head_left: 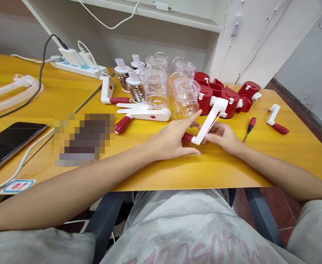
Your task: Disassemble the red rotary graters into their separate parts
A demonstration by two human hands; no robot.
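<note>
Glossy plastic crank, smooth wood-grain tabletop

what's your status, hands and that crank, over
Right hand gripping white crank handle with red knob. Left hand open on yellow tabletop, beside it. Red plastic housings just beyond; red-handled screwdriver off right.

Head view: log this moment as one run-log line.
right hand: holds white crank handle | left hand: open, beside it | nearby: red-handled screwdriver
</note>
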